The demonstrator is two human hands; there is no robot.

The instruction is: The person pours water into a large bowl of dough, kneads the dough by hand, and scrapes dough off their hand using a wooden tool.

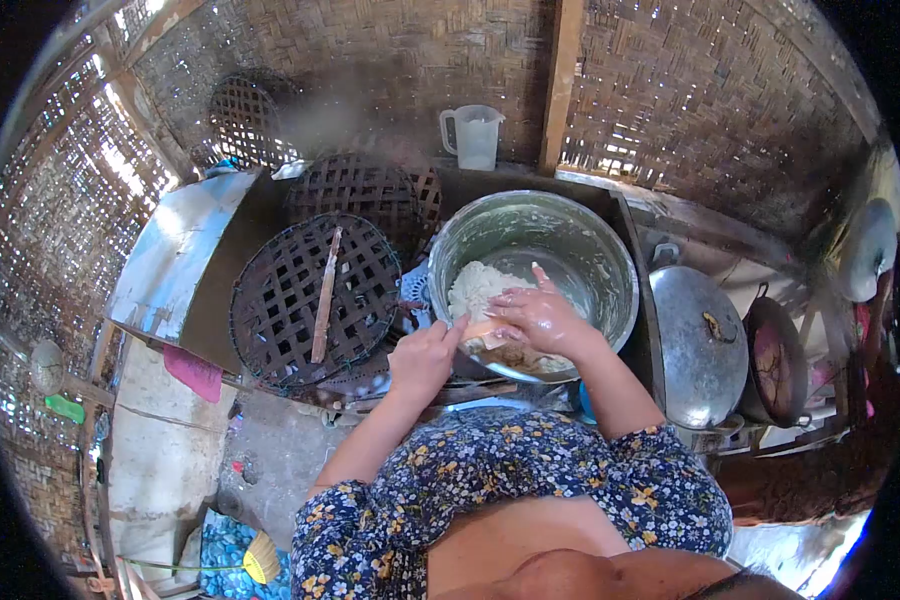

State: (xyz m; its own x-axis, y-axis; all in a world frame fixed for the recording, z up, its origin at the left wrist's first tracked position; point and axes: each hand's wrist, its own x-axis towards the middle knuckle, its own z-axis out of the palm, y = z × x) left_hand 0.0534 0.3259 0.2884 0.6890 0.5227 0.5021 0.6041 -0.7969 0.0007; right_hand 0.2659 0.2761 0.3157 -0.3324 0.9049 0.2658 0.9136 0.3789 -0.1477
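A large metal basin (600, 240) holds a mound of pale, wet dough (475, 285) on its left side, with a brownish patch near the front. My left hand (425, 357) is closed at the basin's left front edge, gripping one end of a flat peach-coloured piece (482, 328) that looks like a scraper. Inside the basin, my right hand (545, 318) has its fingers around the other end of that piece, one digit sticking up. Wet dough smears the right hand. The piece's exact kind is partly hidden by the fingers.
Left of the basin lies a round woven rack (270, 290) with a wooden stick (327, 295) across it. A plastic pitcher (478, 138) stands behind. A large metal lid (695, 345) and a dark pan (775, 360) are at the right. A blue-white board (175, 255) leans left.
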